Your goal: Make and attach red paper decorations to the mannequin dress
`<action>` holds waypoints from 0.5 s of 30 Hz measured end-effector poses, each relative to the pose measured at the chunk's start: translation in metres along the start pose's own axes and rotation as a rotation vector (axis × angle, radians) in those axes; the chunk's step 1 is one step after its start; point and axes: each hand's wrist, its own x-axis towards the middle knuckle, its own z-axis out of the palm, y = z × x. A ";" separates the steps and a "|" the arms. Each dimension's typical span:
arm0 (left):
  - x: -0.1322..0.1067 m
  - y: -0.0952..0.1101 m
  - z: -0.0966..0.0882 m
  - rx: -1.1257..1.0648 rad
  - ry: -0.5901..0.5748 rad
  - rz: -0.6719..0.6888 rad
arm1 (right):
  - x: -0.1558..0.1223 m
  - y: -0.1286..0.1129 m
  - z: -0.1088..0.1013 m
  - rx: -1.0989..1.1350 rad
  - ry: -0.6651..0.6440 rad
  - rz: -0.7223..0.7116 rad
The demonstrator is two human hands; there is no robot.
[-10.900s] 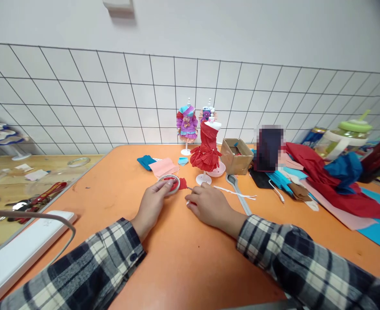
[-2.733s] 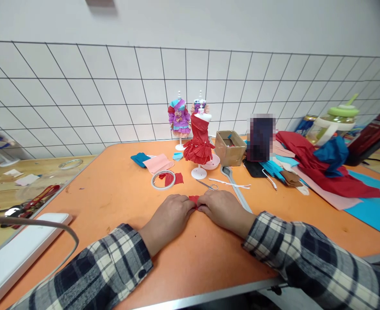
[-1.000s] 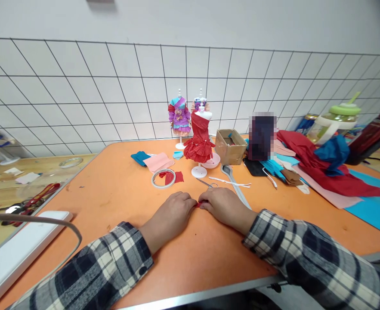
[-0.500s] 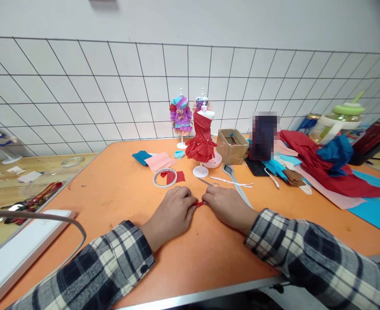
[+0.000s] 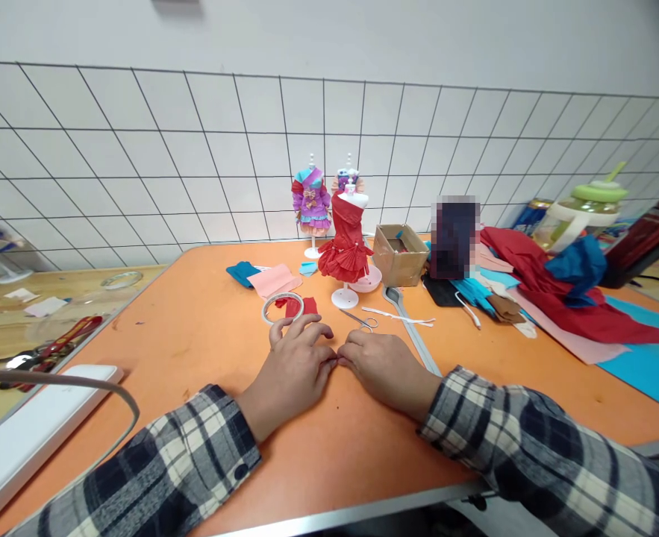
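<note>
My left hand (image 5: 292, 365) rests over the table with its outer fingers lifted and spread; its thumb and forefinger are pinched together at the tips of my right hand (image 5: 382, 365). The fingers of my right hand are curled closed, palm down. Pinched between the two hands is a strip of red crepe paper, now almost wholly hidden by the fingertips. Just beyond my hands lie small scissors (image 5: 363, 321), a roll of tape (image 5: 266, 309) and red paper scraps (image 5: 309, 306). Behind them stands a small dress form in a red ruffled dress (image 5: 347, 239).
Two more dressed forms, one in a purple dress (image 5: 313, 201), stand by the tiled wall. A cardboard box (image 5: 399, 261), phone (image 5: 453, 239), grey spoon (image 5: 407, 321) and red crepe paper (image 5: 531, 272) are to the right. A white power strip (image 5: 43, 440) lies left.
My left hand's outer fingers have lifted and spread. Both hands have come closer together, and the red strip that showed between them is now nearly covered.
</note>
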 end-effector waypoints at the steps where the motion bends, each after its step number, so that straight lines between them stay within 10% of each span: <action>1: 0.000 -0.001 -0.001 -0.006 0.004 -0.002 | 0.000 0.001 0.000 0.032 0.020 0.004; 15: 0.002 -0.005 -0.003 -0.156 -0.026 -0.116 | -0.001 0.008 -0.003 0.152 0.131 -0.041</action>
